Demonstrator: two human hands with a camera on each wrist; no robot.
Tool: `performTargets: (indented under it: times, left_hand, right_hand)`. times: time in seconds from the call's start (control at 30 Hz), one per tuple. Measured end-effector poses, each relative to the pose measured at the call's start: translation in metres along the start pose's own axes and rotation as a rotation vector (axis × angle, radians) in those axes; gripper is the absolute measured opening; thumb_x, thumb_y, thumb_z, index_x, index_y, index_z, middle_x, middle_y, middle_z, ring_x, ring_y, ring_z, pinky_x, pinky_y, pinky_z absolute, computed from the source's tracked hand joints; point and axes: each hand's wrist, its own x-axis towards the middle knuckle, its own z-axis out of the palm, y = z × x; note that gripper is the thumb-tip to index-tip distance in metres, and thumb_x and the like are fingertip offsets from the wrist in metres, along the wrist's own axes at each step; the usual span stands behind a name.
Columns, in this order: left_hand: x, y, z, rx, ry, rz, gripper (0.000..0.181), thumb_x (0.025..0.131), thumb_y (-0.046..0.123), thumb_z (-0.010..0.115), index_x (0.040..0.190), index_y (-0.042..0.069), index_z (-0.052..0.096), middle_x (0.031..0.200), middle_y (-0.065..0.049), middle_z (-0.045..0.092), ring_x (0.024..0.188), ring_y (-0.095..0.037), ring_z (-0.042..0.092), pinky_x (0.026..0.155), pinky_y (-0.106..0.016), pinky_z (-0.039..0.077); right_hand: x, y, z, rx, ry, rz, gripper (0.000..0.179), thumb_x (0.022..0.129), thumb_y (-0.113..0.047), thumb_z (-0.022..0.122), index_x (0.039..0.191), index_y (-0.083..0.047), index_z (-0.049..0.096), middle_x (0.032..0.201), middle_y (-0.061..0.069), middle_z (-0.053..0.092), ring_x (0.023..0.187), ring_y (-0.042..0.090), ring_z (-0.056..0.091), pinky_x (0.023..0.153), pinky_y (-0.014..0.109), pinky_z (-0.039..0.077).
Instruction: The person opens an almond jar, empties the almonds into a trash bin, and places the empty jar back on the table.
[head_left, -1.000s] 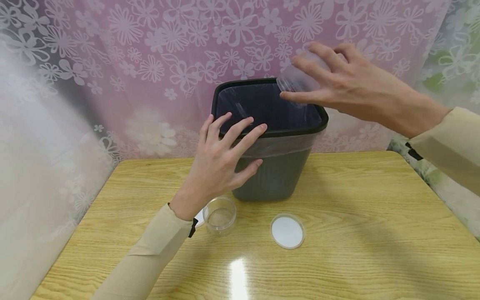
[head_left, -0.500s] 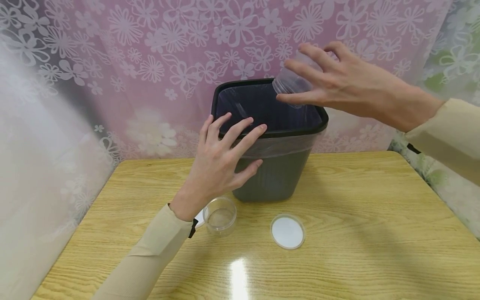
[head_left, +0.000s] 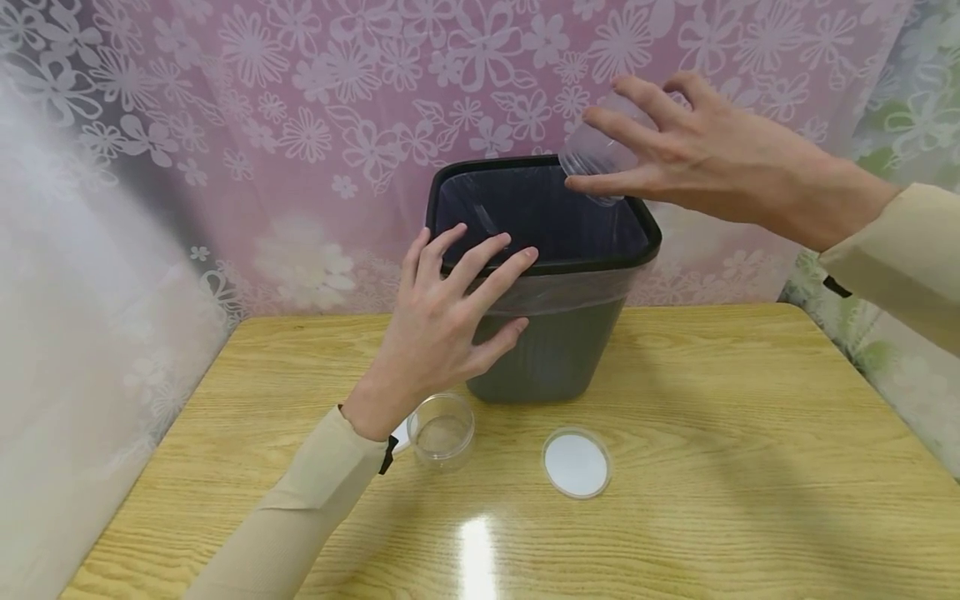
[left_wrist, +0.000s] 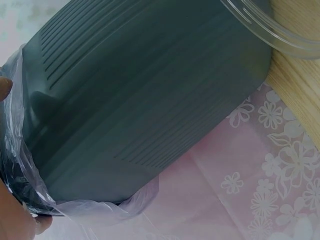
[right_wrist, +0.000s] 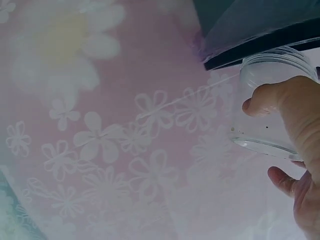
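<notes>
Clear screw-top plastic jar point(head_left: 600, 162) is held by my right hand point(head_left: 697, 150), tipped with its threaded mouth down at the right back of the trash can's rim. In the right wrist view a few dark specks show near the jar's base point(right_wrist: 265, 146). My left hand point(head_left: 438, 317) holds the near left rim of the dark grey trash can point(head_left: 543, 358), its spread fingers bent over the edge and the thumb outside. A transparent liner point(head_left: 555, 292) is folded over the rim. The can's floor cannot be seen.
A second clear jar point(head_left: 442, 433) stands uncovered on the wooden table point(head_left: 712, 500) beside the left wrist. One white lid point(head_left: 576, 463) lies in front of the can; another white lid point(head_left: 401, 433) is partly hidden by that jar and the sleeve. A flowered curtain point(head_left: 315, 125) hangs behind.
My right hand and the tilted jar shift slightly left, then back right and a little up, still over the can's rim. The left hand stays at the rim.
</notes>
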Motion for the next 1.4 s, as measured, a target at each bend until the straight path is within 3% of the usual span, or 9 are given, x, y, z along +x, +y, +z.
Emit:
performTargets:
  times: [0.27,0.5,0.9,1.27,1.4]
  left_hand:
    - [0.001,0.000,0.000,0.006,-0.003,0.003,0.064,0.095,0.051,0.064,0.152,0.030,0.048,0.150,-0.005,0.053,0.141,-0.042,0.044,0.119,-0.069,0.027]
    - [0.002,0.001,0.000,0.011,-0.001,-0.001,0.064,0.095,0.051,0.064,0.152,0.030,0.048,0.151,-0.005,0.053,0.141,-0.042,0.043,0.119,-0.068,0.026]
    - [0.003,0.000,-0.001,0.000,0.000,0.004,0.064,0.095,0.050,0.065,0.153,0.030,0.047,0.152,-0.005,0.052,0.142,-0.042,0.042,0.119,-0.068,0.027]
    - [-0.003,-0.001,-0.005,-0.042,0.042,0.017,0.064,0.094,0.045,0.068,0.152,0.028,0.048,0.157,-0.007,0.048,0.151,-0.043,0.032,0.122,-0.066,0.025]
    - [-0.006,0.000,-0.007,-0.044,0.058,0.028,0.064,0.094,0.044,0.069,0.152,0.027,0.048,0.158,-0.007,0.046,0.152,-0.044,0.030,0.123,-0.066,0.024]
  right_hand:
    - [0.004,-0.010,-0.006,0.006,0.005,-0.044,0.116,0.053,-0.004,0.099,0.151,-0.036,0.046,0.156,0.025,0.040,0.138,0.047,0.044,0.094,0.058,0.051]
    - [-0.006,-0.002,-0.002,0.015,0.012,0.018,0.113,0.054,0.000,0.097,0.149,-0.034,0.048,0.153,0.026,0.041,0.139,0.048,0.042,0.092,0.059,0.052]
    - [-0.005,-0.003,-0.004,0.032,0.018,0.061,0.115,0.058,0.001,0.095,0.154,-0.034,0.041,0.155,0.025,0.040,0.140,0.048,0.041,0.093,0.061,0.051]
    - [-0.005,-0.007,-0.011,0.074,0.038,0.125,0.111,0.064,0.006,0.090,0.156,-0.033,0.040,0.154,0.026,0.041,0.137,0.050,0.043,0.098,0.063,0.049]
    - [-0.009,-0.008,-0.012,0.074,0.069,0.143,0.105,0.070,0.006,0.088,0.155,-0.031,0.041,0.151,0.026,0.044,0.131,0.050,0.048,0.093,0.062,0.051]
